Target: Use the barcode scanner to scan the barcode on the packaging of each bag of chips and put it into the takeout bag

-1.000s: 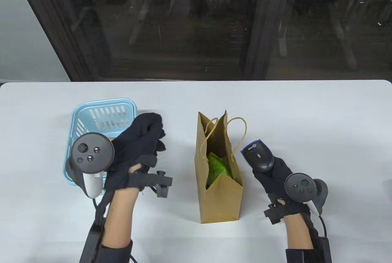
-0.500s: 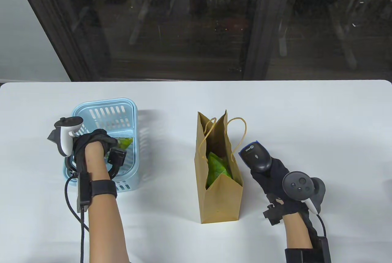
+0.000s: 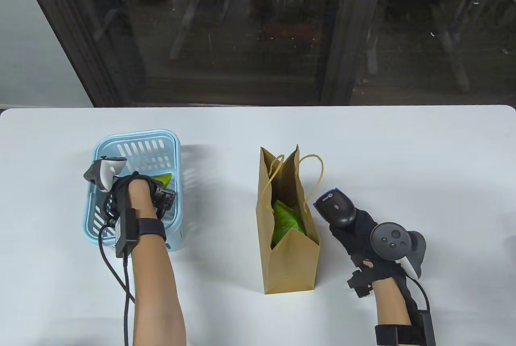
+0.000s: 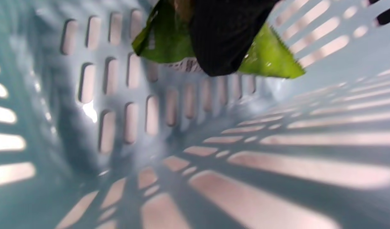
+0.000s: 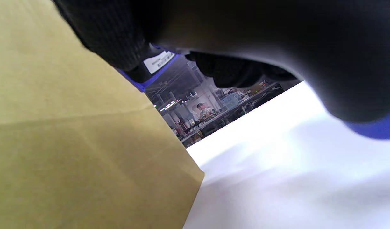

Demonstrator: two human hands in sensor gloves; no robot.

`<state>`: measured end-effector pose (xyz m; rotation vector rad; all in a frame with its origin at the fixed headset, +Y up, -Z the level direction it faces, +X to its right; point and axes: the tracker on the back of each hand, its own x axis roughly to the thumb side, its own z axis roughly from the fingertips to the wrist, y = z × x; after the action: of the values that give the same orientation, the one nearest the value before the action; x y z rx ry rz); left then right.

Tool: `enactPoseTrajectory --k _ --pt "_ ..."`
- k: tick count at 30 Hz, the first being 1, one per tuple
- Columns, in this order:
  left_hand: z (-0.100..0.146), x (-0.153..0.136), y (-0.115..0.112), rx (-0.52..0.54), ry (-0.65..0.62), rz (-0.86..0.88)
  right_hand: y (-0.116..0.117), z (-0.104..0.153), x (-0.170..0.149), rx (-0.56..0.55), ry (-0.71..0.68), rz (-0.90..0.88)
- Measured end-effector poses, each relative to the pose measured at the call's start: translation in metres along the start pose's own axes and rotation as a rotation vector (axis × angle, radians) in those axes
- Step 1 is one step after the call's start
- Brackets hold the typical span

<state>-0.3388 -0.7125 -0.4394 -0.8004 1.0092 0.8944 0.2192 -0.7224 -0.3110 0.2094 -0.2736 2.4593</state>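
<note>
My left hand (image 3: 135, 187) reaches down into the light blue basket (image 3: 137, 137). Its gloved fingers (image 4: 220, 38) pinch a green bag of chips (image 4: 268, 58) lifted off the basket floor (image 4: 245, 143); a corner of that bag of chips (image 3: 163, 179) shows beside the wrist. The brown paper takeout bag (image 3: 288, 265) stands open at the table's middle with another green bag of chips (image 3: 287, 220) inside. Just right of it, my right hand (image 3: 354, 227) grips the black and blue barcode scanner (image 3: 338, 206), head pointing up and left. The takeout bag's wall (image 5: 70, 143) fills the right wrist view's left.
The white table (image 3: 403, 152) spreads around the basket and the takeout bag. A dark window wall (image 3: 258, 32) runs along its far edge. Cables trail from both wrists toward the near edge.
My left hand has swung from above the basket's right side down into it and taken hold of the green bag of chips. The right hand with the scanner has barely moved.
</note>
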Motion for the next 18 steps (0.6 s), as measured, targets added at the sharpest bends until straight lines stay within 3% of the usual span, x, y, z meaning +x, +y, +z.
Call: enactPoseTrajectory --k 3,6,18 --pt "-0.0016 0.0002 0.0021 0.018 0.001 0.011 0.0011 0.0 0.0003 0.006 -0.001 -0.011" --pt "-0.0036 -0.0016 0.0046 0.167 0.006 -0.044 0.0017 -0.0002 0.0007 0.011 -0.003 0.002" --pt "0.0059 0.0031 0.007 0.264 -0.104 -0.047 -0.0003 -0.0002 -0.0013 0.006 0.01 -0.002"
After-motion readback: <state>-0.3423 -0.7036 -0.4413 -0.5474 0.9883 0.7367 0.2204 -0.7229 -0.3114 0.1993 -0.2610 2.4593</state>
